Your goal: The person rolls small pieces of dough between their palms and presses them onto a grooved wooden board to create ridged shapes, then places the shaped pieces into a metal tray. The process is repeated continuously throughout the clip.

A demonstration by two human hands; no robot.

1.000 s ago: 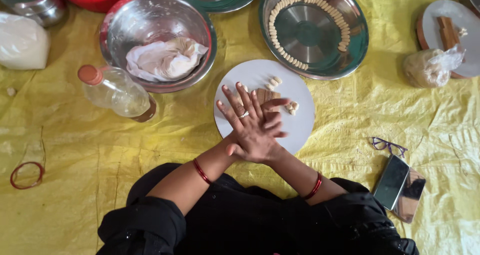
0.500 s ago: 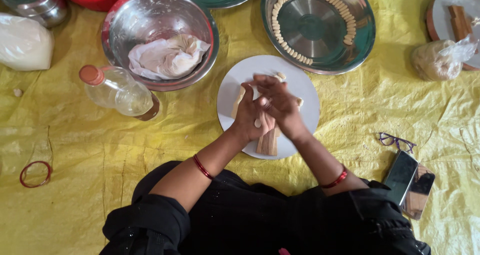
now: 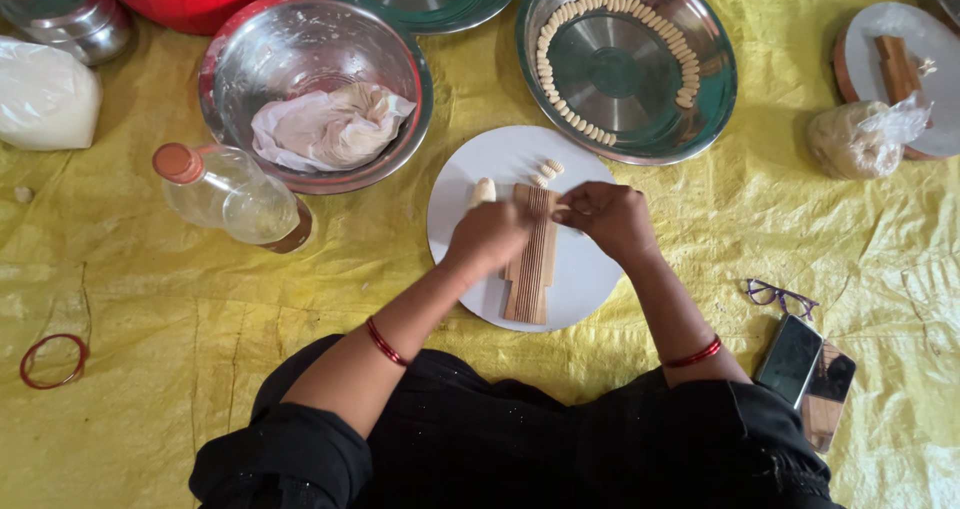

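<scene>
Here, both hands work over a white plate (image 3: 580,279) on the yellow sheet (image 3: 200,299). A ridged wooden board (image 3: 532,264) lies lengthwise on the plate. The left hand (image 3: 487,237) rests curled on the board's left edge, fingers bent down; what lies under it cannot be told. The right hand (image 3: 605,219) hovers at the board's top right corner, fingertips drawn together as if pinching; the pinched item is hidden. 3 small shaped dough pieces (image 3: 546,173) sit on the plate just above the board, and a larger dough lump (image 3: 482,190) lies beside the left hand. A steel tray (image 3: 700,109) beyond holds a curved row of similar pieces.
</scene>
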